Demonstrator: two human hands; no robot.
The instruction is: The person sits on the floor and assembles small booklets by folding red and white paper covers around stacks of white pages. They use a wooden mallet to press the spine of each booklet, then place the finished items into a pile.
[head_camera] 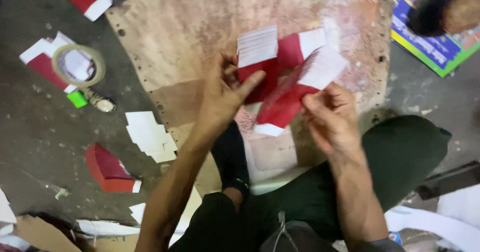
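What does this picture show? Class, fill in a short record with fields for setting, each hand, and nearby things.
Setting: person seated on a grey floor, over a stained brown board
Left hand: grips the red and white folded card piece
Right hand: pinches the same piece at its lower edge
Nearby left: tape roll, white card stack, folded red box
Nearby right: colourful printed sheet

Floor [45, 127]: dark grey concrete, dusty, w/ paper scraps and specks. Brown board sheet [185, 32]: lies flat at centre, stained, pinkish-white patches, small holes along left edge. Tape roll [78, 65]: upper left, on red-white paper. White paper slips [149, 134]: stacked just left of board edge. Folded red paper piece [107, 169]: lower left. Glossy printed poster [432, 32]: top right corner. Light: even, soft.
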